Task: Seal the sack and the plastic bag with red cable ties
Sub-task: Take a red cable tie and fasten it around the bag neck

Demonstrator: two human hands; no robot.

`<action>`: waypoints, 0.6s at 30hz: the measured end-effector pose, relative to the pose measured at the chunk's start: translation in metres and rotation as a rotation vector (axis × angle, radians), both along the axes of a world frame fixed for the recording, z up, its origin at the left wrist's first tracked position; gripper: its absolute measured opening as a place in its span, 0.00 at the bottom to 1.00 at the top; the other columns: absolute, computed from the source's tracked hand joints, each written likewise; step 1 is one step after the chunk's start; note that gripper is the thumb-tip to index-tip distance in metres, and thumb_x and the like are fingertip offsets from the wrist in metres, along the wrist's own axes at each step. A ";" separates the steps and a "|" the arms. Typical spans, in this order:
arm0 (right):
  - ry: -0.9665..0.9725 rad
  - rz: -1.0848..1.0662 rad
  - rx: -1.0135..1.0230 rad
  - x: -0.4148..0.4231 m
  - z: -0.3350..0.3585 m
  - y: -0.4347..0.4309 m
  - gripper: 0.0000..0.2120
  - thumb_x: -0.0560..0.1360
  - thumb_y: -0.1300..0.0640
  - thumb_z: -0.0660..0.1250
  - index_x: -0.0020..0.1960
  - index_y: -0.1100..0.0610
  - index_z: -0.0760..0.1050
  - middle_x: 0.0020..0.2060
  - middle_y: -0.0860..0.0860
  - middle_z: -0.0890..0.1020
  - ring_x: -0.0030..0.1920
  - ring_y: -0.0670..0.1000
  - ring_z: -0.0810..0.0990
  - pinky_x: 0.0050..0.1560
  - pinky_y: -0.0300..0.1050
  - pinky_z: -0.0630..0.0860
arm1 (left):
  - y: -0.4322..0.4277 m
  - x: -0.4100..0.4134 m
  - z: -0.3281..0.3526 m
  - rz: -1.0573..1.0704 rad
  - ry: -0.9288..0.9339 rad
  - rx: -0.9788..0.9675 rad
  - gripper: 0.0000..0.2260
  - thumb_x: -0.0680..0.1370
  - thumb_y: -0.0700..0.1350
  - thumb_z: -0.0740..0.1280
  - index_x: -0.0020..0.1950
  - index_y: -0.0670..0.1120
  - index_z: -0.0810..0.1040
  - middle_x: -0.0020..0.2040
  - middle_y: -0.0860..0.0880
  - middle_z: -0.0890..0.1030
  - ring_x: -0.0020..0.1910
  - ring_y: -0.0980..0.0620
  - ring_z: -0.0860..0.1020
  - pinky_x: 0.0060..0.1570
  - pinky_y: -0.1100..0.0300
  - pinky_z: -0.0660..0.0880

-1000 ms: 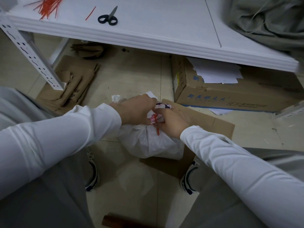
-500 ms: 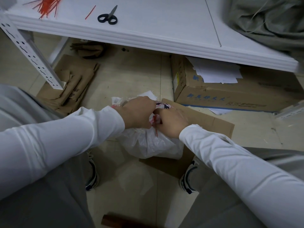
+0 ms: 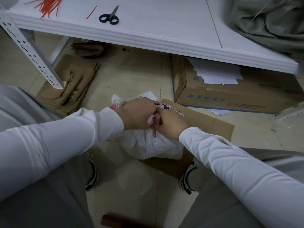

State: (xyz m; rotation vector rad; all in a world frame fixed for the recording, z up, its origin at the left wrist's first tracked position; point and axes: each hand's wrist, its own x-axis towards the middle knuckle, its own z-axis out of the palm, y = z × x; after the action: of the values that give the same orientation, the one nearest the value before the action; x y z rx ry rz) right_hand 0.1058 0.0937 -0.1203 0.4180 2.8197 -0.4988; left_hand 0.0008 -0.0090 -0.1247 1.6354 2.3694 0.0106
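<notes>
The crumpled white plastic bag [image 3: 148,145] sits on the floor [image 3: 131,76], partly on a flat sheet of brown cardboard [image 3: 213,124], its gathered neck clamped in the grip of the left hand [image 3: 138,115]. The grip of the right hand [image 3: 171,124] is closed on the thin red cable tie [image 3: 155,134] looped there (its tail hangs down over the bag). The grey fabric sack [image 3: 271,22] lies on the white tabletop [image 3: 164,22], well apart.

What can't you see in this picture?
Head view only:
- Whether the red cable tie is closed round the plastic bag: the left hand and right hand cover the neck; only the tie's tail shows.
- The grey sack: cut off by the top-right edge.
- A brown thing: cut off by the bottom edge.
- The blue print on the cardboard box: too small to read.
</notes>
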 end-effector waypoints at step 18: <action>0.258 -0.107 0.107 0.003 -0.019 -0.004 0.15 0.72 0.43 0.64 0.57 0.46 0.76 0.49 0.47 0.82 0.51 0.51 0.79 0.44 0.41 0.69 | -0.001 -0.007 0.013 0.098 -0.139 0.035 0.12 0.68 0.51 0.70 0.44 0.45 0.77 0.40 0.49 0.75 0.38 0.47 0.78 0.41 0.51 0.79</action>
State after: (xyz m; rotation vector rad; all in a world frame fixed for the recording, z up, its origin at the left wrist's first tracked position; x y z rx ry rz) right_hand 0.1089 0.0899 -0.1394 0.5652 3.0960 -0.4539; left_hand -0.0063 -0.0102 -0.1120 1.4808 2.3525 0.1788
